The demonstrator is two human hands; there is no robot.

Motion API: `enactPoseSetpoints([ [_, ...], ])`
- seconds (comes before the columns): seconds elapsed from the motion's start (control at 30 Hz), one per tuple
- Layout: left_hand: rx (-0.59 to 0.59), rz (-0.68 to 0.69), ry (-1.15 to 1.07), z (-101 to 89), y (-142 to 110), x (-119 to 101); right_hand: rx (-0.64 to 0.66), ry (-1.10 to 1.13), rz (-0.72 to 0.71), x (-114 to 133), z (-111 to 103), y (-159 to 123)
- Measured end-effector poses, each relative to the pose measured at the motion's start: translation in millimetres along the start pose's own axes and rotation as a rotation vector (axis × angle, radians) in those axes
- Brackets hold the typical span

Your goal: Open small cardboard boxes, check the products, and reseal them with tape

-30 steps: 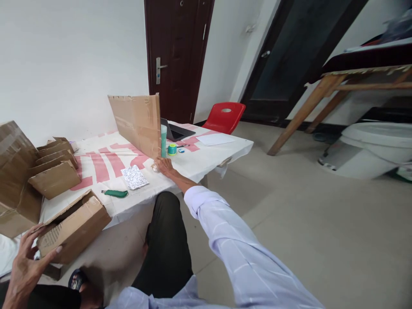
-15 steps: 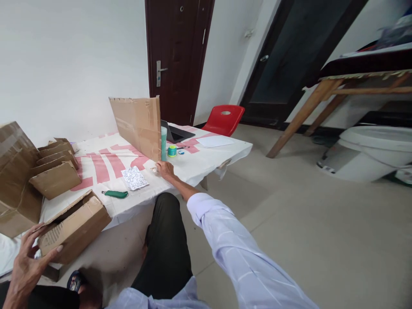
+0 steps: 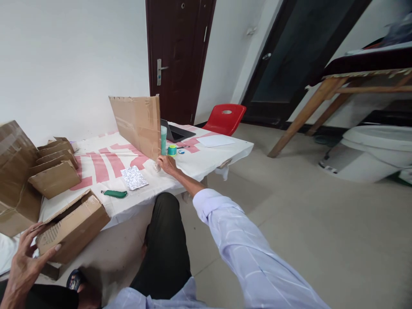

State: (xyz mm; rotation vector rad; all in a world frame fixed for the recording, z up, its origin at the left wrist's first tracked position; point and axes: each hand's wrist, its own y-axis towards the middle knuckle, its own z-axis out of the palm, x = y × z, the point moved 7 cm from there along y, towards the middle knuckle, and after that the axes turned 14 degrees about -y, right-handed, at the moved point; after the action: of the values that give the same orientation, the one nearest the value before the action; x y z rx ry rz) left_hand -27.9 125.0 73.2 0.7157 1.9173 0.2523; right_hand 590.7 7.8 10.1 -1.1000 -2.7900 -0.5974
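Note:
My left hand point(image 3: 27, 257) grips the near end of a small open cardboard box point(image 3: 72, 231), thumb on one side and fingers on the other. The box is tilted over the table's front edge. My right hand point(image 3: 168, 164) reaches out to the lower corner of a standing cardboard panel point(image 3: 138, 124), its fingers closed. A small crumpled, whitish item point(image 3: 156, 167) lies by its fingertips; whether the fingers hold it or the panel's edge, I cannot tell. Between the hands lie a green utility knife point(image 3: 115, 194) and a white patterned packet point(image 3: 134, 177).
Divided cardboard pieces point(image 3: 59, 171) and a larger box point(image 3: 16, 184) stand at the left. Behind the panel are a teal bottle point(image 3: 163, 139), a tape roll point(image 3: 172, 150), a laptop point(image 3: 178, 134) and white paper point(image 3: 215, 140). A red chair point(image 3: 225, 120) stands beyond.
My right hand has shifted slightly farther away, close against the panel's lower corner, and the small whitish item shows more. My left hand keeps its hold on the box.

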Motion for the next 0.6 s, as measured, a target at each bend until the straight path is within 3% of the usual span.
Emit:
enactPoseSetpoints([
  [0.33, -0.058, -0.013, -0.027, -1.5, 1, 3, 0.040, 0.041, -0.097, 2, -10, -5],
  [0.6, -0.122, -0.030, -0.016, -16.2, 33, 14, 0.001, 0.174, -0.155, 14, -26, -7],
])
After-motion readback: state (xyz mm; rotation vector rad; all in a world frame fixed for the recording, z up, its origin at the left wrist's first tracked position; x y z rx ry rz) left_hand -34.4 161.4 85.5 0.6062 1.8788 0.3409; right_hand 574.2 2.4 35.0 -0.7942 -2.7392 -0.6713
